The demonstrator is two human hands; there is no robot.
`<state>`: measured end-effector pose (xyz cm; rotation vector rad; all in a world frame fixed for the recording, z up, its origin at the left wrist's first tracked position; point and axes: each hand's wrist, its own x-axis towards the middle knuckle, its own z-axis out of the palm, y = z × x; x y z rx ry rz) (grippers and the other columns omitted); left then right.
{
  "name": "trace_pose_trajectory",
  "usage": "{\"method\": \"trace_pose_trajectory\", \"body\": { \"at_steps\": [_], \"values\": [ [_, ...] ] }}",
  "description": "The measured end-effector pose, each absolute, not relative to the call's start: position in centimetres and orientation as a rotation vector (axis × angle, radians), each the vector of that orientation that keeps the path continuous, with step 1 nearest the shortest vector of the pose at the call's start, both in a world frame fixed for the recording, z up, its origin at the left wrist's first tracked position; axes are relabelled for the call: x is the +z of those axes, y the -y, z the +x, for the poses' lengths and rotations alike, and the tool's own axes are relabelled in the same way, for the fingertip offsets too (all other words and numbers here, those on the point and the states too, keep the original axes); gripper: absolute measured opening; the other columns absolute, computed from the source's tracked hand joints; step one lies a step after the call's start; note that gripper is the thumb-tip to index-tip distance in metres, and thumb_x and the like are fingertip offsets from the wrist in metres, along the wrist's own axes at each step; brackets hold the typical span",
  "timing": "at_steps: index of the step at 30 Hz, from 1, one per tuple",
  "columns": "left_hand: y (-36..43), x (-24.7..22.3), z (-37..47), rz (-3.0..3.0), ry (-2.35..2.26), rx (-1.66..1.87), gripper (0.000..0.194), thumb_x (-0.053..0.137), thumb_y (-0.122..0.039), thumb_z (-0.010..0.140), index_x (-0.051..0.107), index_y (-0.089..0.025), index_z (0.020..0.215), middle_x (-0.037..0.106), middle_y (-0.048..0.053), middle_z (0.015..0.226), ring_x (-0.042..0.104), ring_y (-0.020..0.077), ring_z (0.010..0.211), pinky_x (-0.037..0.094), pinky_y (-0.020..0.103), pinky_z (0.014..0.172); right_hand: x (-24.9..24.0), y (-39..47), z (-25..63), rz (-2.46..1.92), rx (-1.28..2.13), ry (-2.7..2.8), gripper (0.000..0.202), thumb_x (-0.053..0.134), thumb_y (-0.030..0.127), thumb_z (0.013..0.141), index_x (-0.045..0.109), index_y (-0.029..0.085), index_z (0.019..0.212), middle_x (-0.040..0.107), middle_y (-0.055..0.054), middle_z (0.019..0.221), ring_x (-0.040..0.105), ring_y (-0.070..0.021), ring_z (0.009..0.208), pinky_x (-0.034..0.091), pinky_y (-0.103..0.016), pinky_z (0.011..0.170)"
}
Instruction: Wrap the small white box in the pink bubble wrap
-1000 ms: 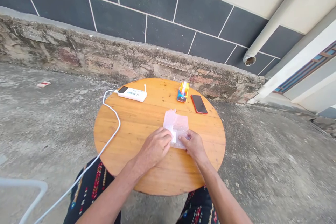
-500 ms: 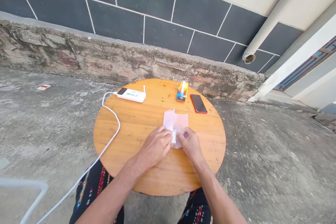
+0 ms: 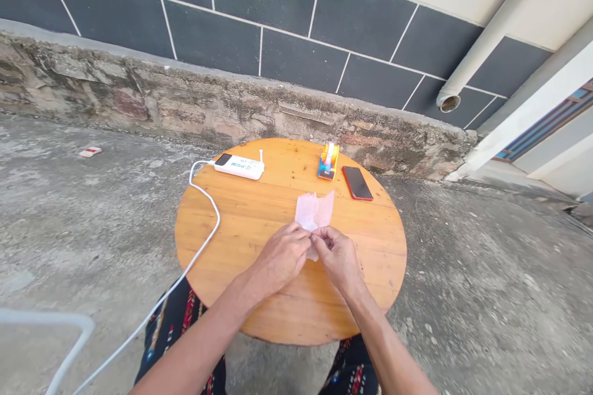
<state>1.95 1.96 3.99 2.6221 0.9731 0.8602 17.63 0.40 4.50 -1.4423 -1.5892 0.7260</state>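
A thin, translucent pinkish wrapping sheet point(image 3: 315, 210), perhaps bubble wrap, lies on the round wooden table point(image 3: 222, 247) in front of me. My left hand point(image 3: 286, 253) is closed on its left side, fingers curled at the fold. From the right, my right hand point(image 3: 338, 254) pinches the sheet's edge, its fingertips close to those of the left. Both hands cover the sheet's middle, and the small whitish item seen there earlier is hidden now. The sheet's far part stands creased beyond my fingers.
A white power strip point(image 3: 239, 166) with a white cable point(image 3: 213, 222) sits at the table's back left. Behind the sheet stands a colourful tape dispenser point(image 3: 328, 162), with a red-edged phone point(image 3: 357, 183) to its right. A stone-based wall point(image 3: 222, 108) runs behind the table.
My right hand has moved leftward to my left fingertips, bringing the sheet's right side over. The small whitish item has become covered. The whole view has shifted slightly.
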Motion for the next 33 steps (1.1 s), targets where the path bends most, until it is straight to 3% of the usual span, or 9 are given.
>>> {"method": "trace_pose_trajectory", "body": {
  "at_steps": [4, 8, 13, 17, 29, 33],
  "values": [
    [-1.8, 3.7, 1.8, 2.552, -0.964, 0.932, 0.022, 0.044, -0.005, 0.087, 0.063, -0.016, 0.083, 0.064, 0.006, 0.089, 0.052, 0.0197, 0.093, 0.047, 0.032, 0.083, 4.8, 0.0, 17.7, -1.413, 0.74, 1.668, 0.023, 0.056, 0.026, 0.08, 0.064, 0.016, 0.099, 0.064, -0.002, 0.077, 0.055, -0.013, 0.061, 0.044, -0.023, 0.057],
    [-1.6, 3.4, 1.7, 2.513, -0.968, 0.96, 0.023, 0.045, -0.004, 0.085, 0.064, -0.017, 0.087, 0.062, 0.006, 0.1, 0.052, 0.0196, 0.096, 0.046, 0.032, 0.085, 4.5, 0.3, 18.3, -1.287, 0.893, 1.68, 0.046, 0.054, 0.025, 0.082, 0.047, 0.016, 0.127, 0.063, -0.005, 0.093, 0.057, -0.0136, 0.069, 0.047, -0.026, 0.062],
    [-1.4, 3.2, 1.6, 2.49, -1.016, 0.974, 0.028, 0.045, -0.002, 0.081, 0.066, -0.018, 0.091, 0.053, 0.008, 0.115, 0.053, 0.02, 0.101, 0.047, 0.032, 0.085, 4.2, 0.3, 19.2, -1.139, 1.117, 1.532, 0.043, 0.054, 0.027, 0.085, 0.047, 0.019, 0.127, 0.062, -0.005, 0.097, 0.058, -0.0144, 0.075, 0.048, -0.03, 0.075],
    [-1.4, 3.0, 1.5, 2.537, -1.061, 1.015, 0.025, 0.048, -0.006, 0.083, 0.069, -0.02, 0.085, 0.054, 0.007, 0.109, 0.05, 0.0213, 0.098, 0.045, 0.035, 0.085, 4.2, 0.6, 19.7, -1.073, 1.12, 1.524, 0.042, 0.05, 0.026, 0.089, 0.045, 0.021, 0.13, 0.064, -0.003, 0.096, 0.057, -0.0133, 0.076, 0.046, -0.032, 0.082],
    [-1.4, 3.4, 1.7, 2.43, -1.023, 1.048, 0.019, 0.045, -0.007, 0.087, 0.06, -0.018, 0.082, 0.06, 0.003, 0.087, 0.05, 0.0169, 0.086, 0.043, 0.029, 0.077, 3.1, 0.6, 18.6, -1.118, 0.86, 1.665, 0.044, 0.053, 0.024, 0.087, 0.048, 0.02, 0.13, 0.064, -0.004, 0.094, 0.056, -0.012, 0.071, 0.049, -0.027, 0.071],
    [-1.2, 3.5, 1.6, 2.378, -0.998, 1.086, 0.021, 0.046, -0.005, 0.084, 0.061, -0.018, 0.079, 0.061, 0.004, 0.092, 0.052, 0.0174, 0.09, 0.044, 0.03, 0.079, 3.6, 0.9, 18.4, -1.187, 0.708, 1.778, 0.044, 0.049, 0.02, 0.088, 0.047, 0.02, 0.132, 0.066, -0.003, 0.094, 0.057, -0.0114, 0.07, 0.049, -0.026, 0.072]
  ]
}}
